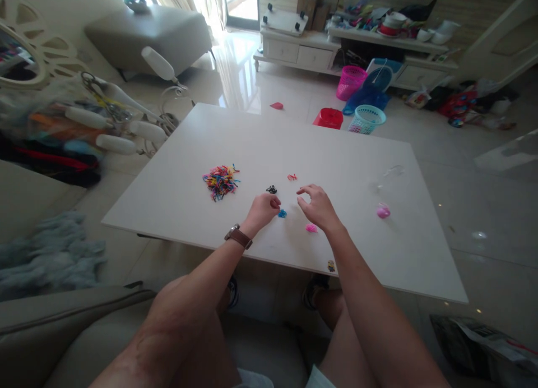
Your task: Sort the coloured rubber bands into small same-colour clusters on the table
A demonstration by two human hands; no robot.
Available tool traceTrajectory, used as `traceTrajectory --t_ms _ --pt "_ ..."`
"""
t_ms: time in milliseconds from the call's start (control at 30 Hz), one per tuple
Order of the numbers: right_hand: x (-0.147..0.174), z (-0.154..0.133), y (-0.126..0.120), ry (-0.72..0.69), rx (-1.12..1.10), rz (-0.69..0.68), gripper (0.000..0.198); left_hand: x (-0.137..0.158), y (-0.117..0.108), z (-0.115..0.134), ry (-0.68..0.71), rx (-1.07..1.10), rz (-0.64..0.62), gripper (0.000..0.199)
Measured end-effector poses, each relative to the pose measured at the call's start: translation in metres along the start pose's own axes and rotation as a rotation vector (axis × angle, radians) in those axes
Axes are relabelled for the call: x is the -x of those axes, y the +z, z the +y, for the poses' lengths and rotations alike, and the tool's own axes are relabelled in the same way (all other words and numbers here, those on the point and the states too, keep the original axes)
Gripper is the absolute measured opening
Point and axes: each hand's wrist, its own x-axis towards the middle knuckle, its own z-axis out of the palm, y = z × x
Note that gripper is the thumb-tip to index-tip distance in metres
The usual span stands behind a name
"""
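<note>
Legs (338, 343) of a person in pale shorts and a grey sofa (84, 326) fill the foreground, below the near edge of a white bench (344, 158). Lying close to that edge is a small yellow-and-blue figure (331, 266); a watch (238, 236) with a brown strap circles the left wrist. Both hands are over the middle of the bench, among small clusters of coloured strips. A pink cluster (311, 228) lies just beside the right forearm, and a blue cluster (282, 213) sits right by the fingertips of the left hand (264, 209). That hand is narrow, thumb and fingers drawn together — whether a strip is pinched between them cannot be told. The right hand (316, 204) is held wide, thumb and forefinger curved apart around a visible gap. Off to the right rests a shiny pink object (383, 211), its kind too small to tell. Slightly farther in, a black cluster (272, 190) lies just beyond the left hand, a mixed heap (221, 182) of many colours well to its left, and a few red strips (292, 177) beyond the gap between the hands. Past the far edge — on the glossy tiled floor — stand a red container (329, 118), a light-blue basket (366, 119) and a pink basket (351, 82), with a loaded white cabinet (317, 56) behind.
</note>
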Motion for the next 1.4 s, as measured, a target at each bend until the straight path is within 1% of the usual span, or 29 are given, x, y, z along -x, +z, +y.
traceTrajectory --t_ms 100,233,467,633,800,933,1033,1167,1267,1400 --pt "-0.001 0.003 -0.002 -0.010 -0.016 0.011 0.021 -0.003 0.009 -0.002 0.019 -0.115 -0.004 0.016" --pt "-0.002 0.006 -0.004 -0.022 -0.037 0.020 0.018 -0.006 0.015 -0.004 0.018 -0.214 -0.005 0.018" --pt "0.001 0.009 -0.010 0.009 -0.050 0.002 0.018 -0.007 0.020 -0.002 0.002 -0.263 -0.007 0.021" --pt "0.005 0.011 -0.011 0.003 -0.051 0.005 0.018 -0.006 0.018 -0.003 0.006 -0.278 -0.009 0.020" --pt "0.007 0.013 -0.011 -0.014 -0.038 0.001 0.018 -0.004 0.009 -0.003 -0.006 -0.300 0.009 0.017" --pt "0.007 0.014 -0.010 -0.022 -0.034 -0.010 0.018 -0.002 -0.002 0.000 -0.033 -0.288 0.025 0.020" --pt "0.006 0.011 -0.008 -0.020 -0.032 -0.020 0.018 -0.002 -0.009 -0.002 -0.057 -0.300 0.035 0.026" --pt "0.006 0.005 -0.007 -0.014 -0.030 -0.031 0.018 -0.004 -0.023 -0.013 -0.071 -0.422 0.105 0.043" --pt "0.006 0.005 -0.008 -0.020 -0.021 -0.027 0.019 -0.006 -0.036 -0.025 -0.161 -0.552 0.123 0.055" --pt "0.005 0.011 -0.010 -0.006 -0.014 -0.016 0.019 -0.007 -0.052 -0.039 -0.323 -0.688 0.066 0.067"
